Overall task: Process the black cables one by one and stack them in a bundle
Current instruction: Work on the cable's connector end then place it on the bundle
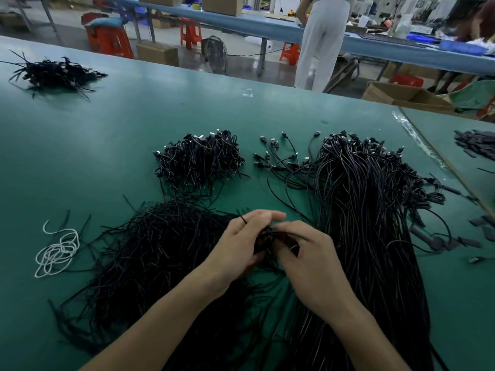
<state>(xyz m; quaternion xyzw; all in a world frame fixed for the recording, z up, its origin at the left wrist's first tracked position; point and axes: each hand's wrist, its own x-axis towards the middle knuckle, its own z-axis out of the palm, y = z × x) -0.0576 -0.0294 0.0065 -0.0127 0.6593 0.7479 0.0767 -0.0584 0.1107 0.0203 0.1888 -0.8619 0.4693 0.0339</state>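
Note:
My left hand (238,245) and my right hand (308,261) meet near the table's front, and between them both grip one coiled black cable (263,238). A thin black tie sticks up from my left fingers. To the right lies a long heap of loose black cables (367,210), connectors fanned at its far end. Behind my hands sits a pile of coiled, finished cables (199,159). Under my left forearm spreads a mass of thin black ties (150,250).
The green table (107,135) holds a white cord tangle (57,253) at the left, another black bundle (55,73) at the far left and black flat pieces (475,145) at the right. A person (320,41) stands beyond the far edge, among red stools and boxes.

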